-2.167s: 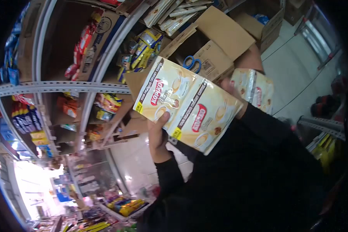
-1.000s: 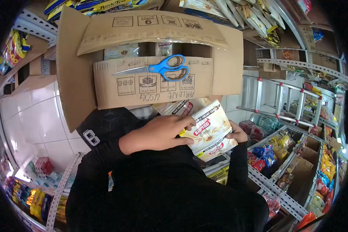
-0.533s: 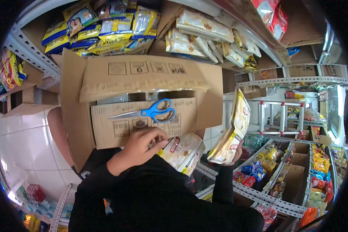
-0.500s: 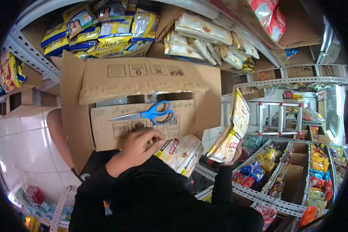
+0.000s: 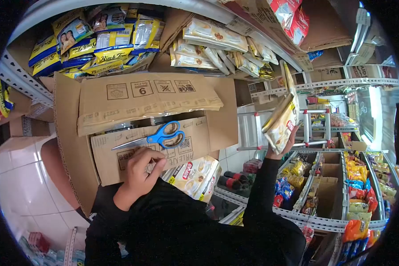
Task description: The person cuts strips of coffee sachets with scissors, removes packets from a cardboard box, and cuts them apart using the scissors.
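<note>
My left hand [image 5: 139, 175] rests against the lower flap of an opened cardboard box [image 5: 91, 99], its fingers curled in loosely and nothing visible in them. Just above it, blue-handled scissors [image 5: 166, 136] lie across the flap with the blades pointing left. My right hand [image 5: 289, 144] grips a cream-and-yellow Kopiko coffee pack [image 5: 281, 119] by its lower part, raised to the right of the box. Another Kopiko pack [image 5: 194, 177] lies at my lap, below the box. Through the narrow gap between the flaps, the box's contents are mostly hidden.
Birch Tree packs [image 5: 113, 55] fill a carton on the shelf ahead, beside a carton of cream-coloured packs [image 5: 215, 35]. A metal ladder [image 5: 314, 126] stands to the right. Lower right, shelves hold coloured packets [image 5: 359, 190]. Dark-capped bottles [image 5: 235, 177] sit beyond my lap.
My right hand has lifted the Kopiko pack up and to the right, towards the shelf. The view has shifted slightly. My left hand and the scissors keep their places on the box.
</note>
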`<state>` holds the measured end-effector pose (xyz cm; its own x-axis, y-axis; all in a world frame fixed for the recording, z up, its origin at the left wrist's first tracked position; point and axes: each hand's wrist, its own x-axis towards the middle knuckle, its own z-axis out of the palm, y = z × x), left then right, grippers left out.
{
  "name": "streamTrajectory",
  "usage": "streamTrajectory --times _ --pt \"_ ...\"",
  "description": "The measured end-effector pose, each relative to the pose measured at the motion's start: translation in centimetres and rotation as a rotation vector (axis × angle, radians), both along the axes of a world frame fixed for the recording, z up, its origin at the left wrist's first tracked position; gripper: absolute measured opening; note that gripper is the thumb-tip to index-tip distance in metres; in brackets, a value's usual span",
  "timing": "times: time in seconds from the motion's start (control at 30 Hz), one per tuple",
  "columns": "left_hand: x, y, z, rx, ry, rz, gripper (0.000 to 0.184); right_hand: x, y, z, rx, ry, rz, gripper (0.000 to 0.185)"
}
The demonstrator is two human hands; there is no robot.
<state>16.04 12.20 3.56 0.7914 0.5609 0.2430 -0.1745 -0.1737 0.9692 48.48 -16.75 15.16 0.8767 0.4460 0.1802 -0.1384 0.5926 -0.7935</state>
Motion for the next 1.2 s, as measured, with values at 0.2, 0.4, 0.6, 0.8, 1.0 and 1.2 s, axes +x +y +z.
streamTrajectory --times 0.2,0.4,0.6,0.8,1.0,1.2 --pt "0.3 -0.1 0.4 -0.043 0.036 0.001 0.006 1.4 3.4 2.0 -0.152 -0.095 -0.115 0.052" --pt "-0.1 -0.2 -0.2 -0.058 0.028 0.046 0.005 5.6 0.4 4.3 -0.157 -0.226 -0.391 0.052" --pt "0.2 -0.2 -0.1 -0.047 0.066 0.013 0.006 13.1 -5.3 -0.7 -0.233 -0.254 -0.52 0.034" --pt "1.1 -1.0 0.5 0.055 0.161 -0.016 0.007 20.3 -4.5 -5.8 -0.521 -0.503 -0.548 0.031" --pt "1.7 -1.5 0.9 0.156 0.232 0.02 0.008 30.3 0.1 -9.7 -1.003 -0.999 -1.01 0.029" --pt "2.0 -1.9 1.0 0.121 0.269 0.07 0.008 32.7 5.8 -10.8 -0.903 -0.946 -0.786 0.028"
